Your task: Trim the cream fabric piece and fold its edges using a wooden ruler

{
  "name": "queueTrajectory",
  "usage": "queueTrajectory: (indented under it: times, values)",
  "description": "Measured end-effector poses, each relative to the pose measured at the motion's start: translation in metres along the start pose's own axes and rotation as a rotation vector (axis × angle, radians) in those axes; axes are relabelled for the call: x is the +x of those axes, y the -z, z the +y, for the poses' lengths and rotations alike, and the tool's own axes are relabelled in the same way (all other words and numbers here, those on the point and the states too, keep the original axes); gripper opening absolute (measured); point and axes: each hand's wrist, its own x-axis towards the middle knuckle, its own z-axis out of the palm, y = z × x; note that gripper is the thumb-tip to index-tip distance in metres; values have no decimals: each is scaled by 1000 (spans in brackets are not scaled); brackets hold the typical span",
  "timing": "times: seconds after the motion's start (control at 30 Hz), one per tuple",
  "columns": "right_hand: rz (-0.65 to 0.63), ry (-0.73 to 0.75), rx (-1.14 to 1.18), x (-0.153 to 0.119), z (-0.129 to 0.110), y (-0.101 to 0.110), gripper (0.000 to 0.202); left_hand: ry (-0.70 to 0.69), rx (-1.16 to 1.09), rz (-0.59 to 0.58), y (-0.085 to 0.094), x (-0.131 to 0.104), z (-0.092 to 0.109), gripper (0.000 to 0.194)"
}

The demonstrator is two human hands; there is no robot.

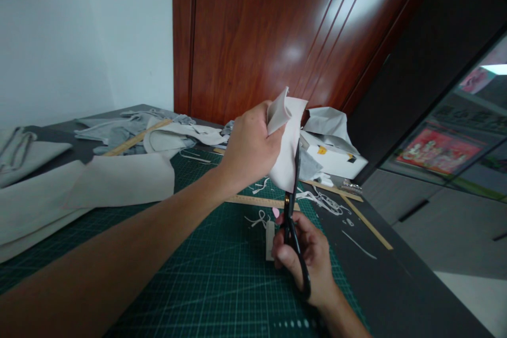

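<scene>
A pale piece of fabric [291, 142], folded over at its top, is pinched in my left hand [252, 145], raised above the green cutting mat [190, 274]. My right hand [311, 253] grips the handles of black scissors [292, 227], which point upward. The blades lie along the right edge of the pale fabric, just right of my left hand. Beneath the scissors, partly behind my right fingers, a small beige tag [270, 240] and a pink scrap [276, 213] are visible.
Large pale fabric pieces [127, 182] cover the mat's left side. Grey fabric scraps [122, 129] lie at the back left. A wooden ruler [257, 200] crosses the mat. Loose white strips [322, 202], more rulers [366, 222] and a white box [336, 161] are at the right.
</scene>
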Motion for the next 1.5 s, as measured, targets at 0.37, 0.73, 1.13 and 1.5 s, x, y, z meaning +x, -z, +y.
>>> queueTrajectory:
  times: [0.37,0.73,1.13,1.5]
  values:
    - [9,4,-11,2,-3,-2,52,-12,12,-19,-1,-2,-1,15]
    - [1,13,-28,1,-2,-1,49,-6,-5,-22,0,-2,1,15]
    - [2,18,-25,1,-2,-1,41,-19,8,-21,0,-1,-1,16]
    - [-14,34,-40,1,-6,-3,30,-58,-46,-1,0,-1,-3,16]
